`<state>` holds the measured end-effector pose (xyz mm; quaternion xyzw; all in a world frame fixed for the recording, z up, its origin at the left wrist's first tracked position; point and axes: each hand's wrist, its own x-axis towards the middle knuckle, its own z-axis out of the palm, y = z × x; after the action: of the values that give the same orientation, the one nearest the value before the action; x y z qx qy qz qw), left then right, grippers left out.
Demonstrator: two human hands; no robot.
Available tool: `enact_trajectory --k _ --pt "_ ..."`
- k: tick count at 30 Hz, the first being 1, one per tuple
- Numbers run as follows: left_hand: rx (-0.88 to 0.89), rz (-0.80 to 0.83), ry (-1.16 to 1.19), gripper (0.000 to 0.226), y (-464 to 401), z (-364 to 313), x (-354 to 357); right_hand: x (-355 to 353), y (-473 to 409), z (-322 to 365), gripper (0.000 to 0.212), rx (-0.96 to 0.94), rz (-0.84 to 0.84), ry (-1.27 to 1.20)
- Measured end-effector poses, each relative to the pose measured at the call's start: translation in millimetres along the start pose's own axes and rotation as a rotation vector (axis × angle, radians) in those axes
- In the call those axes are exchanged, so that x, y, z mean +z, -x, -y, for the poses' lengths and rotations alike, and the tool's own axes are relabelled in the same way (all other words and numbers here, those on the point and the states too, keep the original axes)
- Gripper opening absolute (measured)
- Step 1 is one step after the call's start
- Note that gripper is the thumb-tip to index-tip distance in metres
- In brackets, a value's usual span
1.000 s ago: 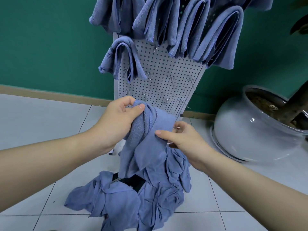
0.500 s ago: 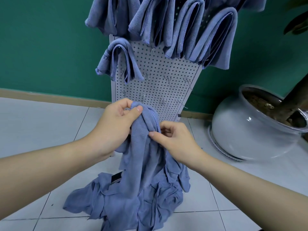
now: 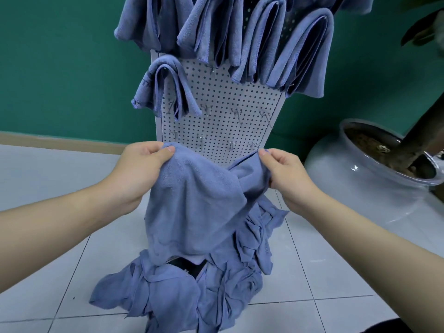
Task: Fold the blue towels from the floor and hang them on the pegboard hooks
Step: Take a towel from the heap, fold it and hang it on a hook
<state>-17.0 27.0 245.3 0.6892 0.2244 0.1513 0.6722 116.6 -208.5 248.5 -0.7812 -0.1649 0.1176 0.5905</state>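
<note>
Now I have one blue towel (image 3: pixel 194 200) lifted above the pile (image 3: pixel 192 280) on the floor, in front of the pegboard (image 3: pixel 223 111). My left hand (image 3: pixel 139 169) pinches its top left edge; my right hand (image 3: pixel 283 169) pinches the bunched right corner. I judge I should draw the corners apart until the top edge runs taut, then fold. Both forearms reach forward, thumbs on top.

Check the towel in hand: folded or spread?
Spread, not folded: left hand and right hand pinch the towel at its top corners, cloth hanging loose.
</note>
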Motion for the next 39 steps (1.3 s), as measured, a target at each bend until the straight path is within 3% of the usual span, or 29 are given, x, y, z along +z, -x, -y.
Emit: enact_trajectory --k 5,9,13,17,21,26,31,35,39 --pt "-0.067 -0.030 0.089 0.022 -5 -5 -5 -16 -14 -3 0.058 0.092 -0.075 -0.083" --pt "-0.080 -0.037 0.164 0.026 -8 -5 -7 -27 -19 -1 0.031 0.154 -0.166 -0.147" --pt "-0.088 -0.013 0.208 0.036 -11 -5 -8 -40 -24 2 0.029 0.198 -0.207 -0.285" --pt "-0.070 -0.002 0.197 0.029 -14 -8 -10 -47 -25 5 0.015 0.095 -0.082 -0.316" --pt "-0.041 -0.011 0.177 0.023 -14 -10 -12 -43 -20 9 0.035 0.014 0.015 -0.198" --pt "-0.011 0.048 0.085 0.027 -9 -8 -6 -24 -8 15 0.034 0.000 0.091 -0.095" --pt "-0.023 0.161 0.033 0.038 5 -6 14 11 17 27 0.035 0.015 0.307 -0.071" --pt "-0.053 0.234 0.030 0.026 22 -10 31 34 34 24 0.037 -0.036 0.478 0.043" --pt "-0.116 0.217 0.026 0.032 27 -7 34 44 37 19 0.032 -0.175 0.517 0.314"
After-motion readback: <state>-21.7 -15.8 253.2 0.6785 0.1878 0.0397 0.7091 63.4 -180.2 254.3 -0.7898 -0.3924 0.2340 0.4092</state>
